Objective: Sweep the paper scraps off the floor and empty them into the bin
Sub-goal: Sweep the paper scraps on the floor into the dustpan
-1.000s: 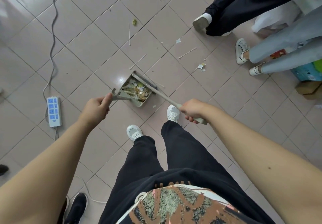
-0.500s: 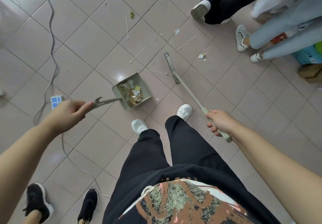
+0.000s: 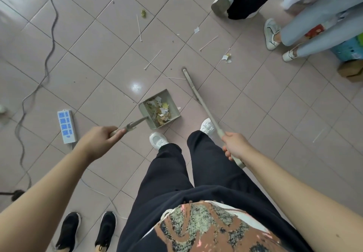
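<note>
Reaches forward and down with both bare arms. Grips the dustpan handle in the left hand with curled fingers; clamps the broom shaft in the right hand. Holds the pan low, just beyond the white shoes, heaped with torn paper scraps (white and yellowish). Shows loose scraps far right on the tiles.

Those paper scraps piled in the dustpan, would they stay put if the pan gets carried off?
Probably light and loose: the paper scraps are small torn bits in a heap, so a jolt may scatter them. The dustpan has raised walls, which should keep them in if the left hand holds it level.
</note>
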